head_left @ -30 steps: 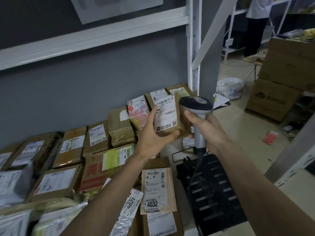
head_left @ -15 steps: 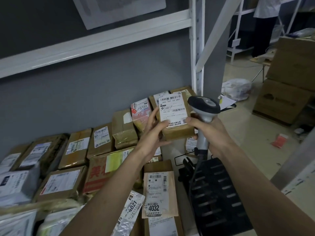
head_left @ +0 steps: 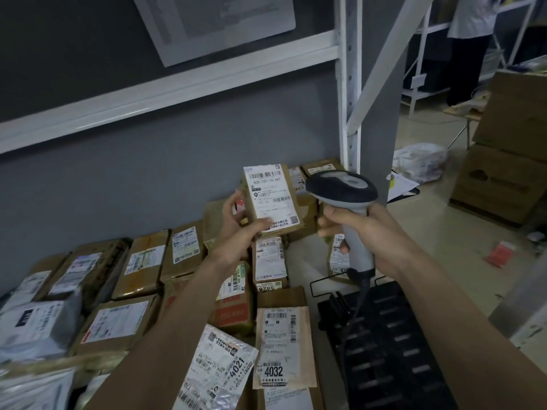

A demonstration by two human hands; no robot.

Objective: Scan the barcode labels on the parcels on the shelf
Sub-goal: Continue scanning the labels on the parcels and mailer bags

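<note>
parcel (head_left: 273, 199) in left hand (head_left: 239, 229); scanner (head_left: 343, 187) in right hand (head_left: 367, 232).

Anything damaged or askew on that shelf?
Mostly tidy rows. The silver mailer marked 4021 lies skewed across its neighbours at the front, and the 4032 label looks crumpled, its edges lifting. No spills visible.

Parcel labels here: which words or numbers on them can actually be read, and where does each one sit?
"505-101-16-6A7" (last characters unsure): label of the small box gripped by the left hand.
"4032": tag on the brown envelope.
"4021": label on the silver mailer.
All other print, and the wall sheet, is too blurred to read.
</note>
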